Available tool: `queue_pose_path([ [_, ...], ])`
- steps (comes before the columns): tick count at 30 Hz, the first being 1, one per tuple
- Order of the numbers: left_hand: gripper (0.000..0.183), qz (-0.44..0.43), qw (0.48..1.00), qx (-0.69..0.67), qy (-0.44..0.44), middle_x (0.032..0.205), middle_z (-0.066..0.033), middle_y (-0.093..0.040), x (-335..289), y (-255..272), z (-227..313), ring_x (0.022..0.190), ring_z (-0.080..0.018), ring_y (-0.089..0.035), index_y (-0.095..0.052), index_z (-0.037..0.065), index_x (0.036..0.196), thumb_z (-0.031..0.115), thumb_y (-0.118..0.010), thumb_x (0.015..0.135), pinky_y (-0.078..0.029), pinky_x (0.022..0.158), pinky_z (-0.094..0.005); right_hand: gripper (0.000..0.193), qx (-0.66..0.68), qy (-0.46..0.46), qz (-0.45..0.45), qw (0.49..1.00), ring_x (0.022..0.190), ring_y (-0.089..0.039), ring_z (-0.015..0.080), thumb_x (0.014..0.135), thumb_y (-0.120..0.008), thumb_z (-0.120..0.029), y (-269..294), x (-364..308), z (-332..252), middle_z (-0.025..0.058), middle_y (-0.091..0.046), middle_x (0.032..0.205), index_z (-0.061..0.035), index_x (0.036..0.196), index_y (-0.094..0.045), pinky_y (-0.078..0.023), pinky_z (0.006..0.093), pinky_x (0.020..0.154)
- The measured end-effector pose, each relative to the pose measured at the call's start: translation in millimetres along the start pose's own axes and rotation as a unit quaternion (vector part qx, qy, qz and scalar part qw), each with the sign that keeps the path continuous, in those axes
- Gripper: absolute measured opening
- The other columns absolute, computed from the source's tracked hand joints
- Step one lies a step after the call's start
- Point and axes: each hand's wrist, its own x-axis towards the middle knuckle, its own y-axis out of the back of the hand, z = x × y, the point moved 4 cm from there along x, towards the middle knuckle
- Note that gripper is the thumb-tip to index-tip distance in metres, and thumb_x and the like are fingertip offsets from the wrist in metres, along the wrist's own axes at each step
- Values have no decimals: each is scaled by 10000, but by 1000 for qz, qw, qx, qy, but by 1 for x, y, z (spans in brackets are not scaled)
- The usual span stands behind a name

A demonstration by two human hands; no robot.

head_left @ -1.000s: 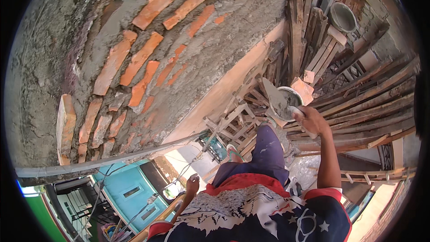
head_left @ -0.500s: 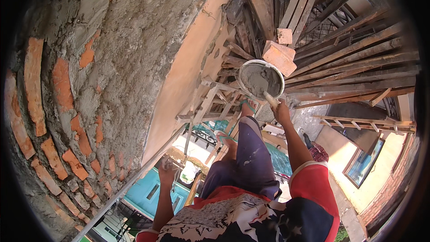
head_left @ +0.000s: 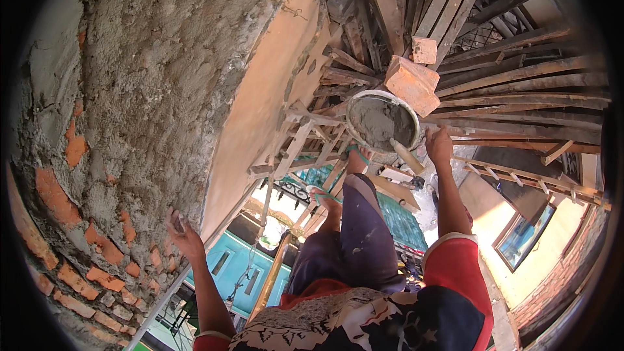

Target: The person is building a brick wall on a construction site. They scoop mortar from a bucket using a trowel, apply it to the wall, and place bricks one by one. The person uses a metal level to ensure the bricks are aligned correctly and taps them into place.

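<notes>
A bucket of wet grey mortar [head_left: 382,121] stands below me, and a trowel's pale wooden handle [head_left: 407,156] sticks out over its near rim. My right hand [head_left: 439,145] is just right of that handle, apart from it, fingers loosely spread and holding nothing. At the left, my left hand [head_left: 185,234] is raised to the lower edge of the mortar-coated brick wall [head_left: 156,91], fingers apart and empty. Whether its fingertips touch the wall I cannot tell. Beside the bucket lie orange bricks [head_left: 412,86].
Weathered wooden planks [head_left: 520,101] spread out at the right and far side. My sandalled feet are on a timber frame [head_left: 299,146] high above a teal surface [head_left: 227,260]. A wooden ladder [head_left: 526,182] lies at the right, above a window [head_left: 523,237].
My right hand has let go of the trowel handle and moved right. My left hand has risen leftward to the wall. The handle now leans over the bucket's rim.
</notes>
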Motion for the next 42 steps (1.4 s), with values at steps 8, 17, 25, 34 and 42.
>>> queue_pose_path([
  [8, 404, 8, 998, 49, 38, 1290, -154, -554, -2, -2, -2, 1218, -260, -506, -501, 26, 1418, 146, -564, 1037, -404, 1044, -390, 1035, -138, 393, 119, 901, 1483, -345, 341, 768, -841, -175, 16, 56, -61, 144, -361, 1601, -129, 1621, -256, -311, 466, 1230],
  [17, 436, 20, 997, 42, 67, 1299, -169, -520, 1, -6, -1, 1223, -262, -526, -451, 3, 1416, 86, -589, 1012, -410, 1099, -397, 915, -160, 385, 180, 891, 1380, -409, 392, 815, -683, -91, -7, 70, -70, 154, -368, 1567, -145, 1625, -261, -281, 527, 1226],
  [25, 426, 23, 999, 11, 32, 1243, -161, -535, 1, -6, -3, 1196, -262, -535, -469, 0, 1387, 15, -582, 977, -401, 1111, -405, 893, -169, 397, 155, 889, 1374, -416, 395, 820, -658, -71, 16, 64, -88, 174, -386, 1536, -189, 1621, -282, -269, 575, 1222],
  [34, 498, 28, 999, -12, -24, 1310, -163, -558, 2, -12, 1, 1182, -300, -550, -495, 0, 1361, -39, -646, 887, -405, 1098, -423, 934, -112, 424, 182, 880, 1383, -404, 405, 764, -739, -37, 117, 9, -113, 204, -406, 1509, -91, 1586, -301, -307, 556, 1181],
  [42, 636, -16, 1000, -14, 9, 1389, -283, -553, -9, 15, -6, 1371, -499, -452, -487, 153, 1458, 99, -722, 870, -402, 1139, -535, 1203, 445, 381, 8, 811, 1408, -399, 338, 850, -802, -510, 212, -252, -188, 199, -326, 1566, -47, 1645, -26, -319, 482, 1185],
])
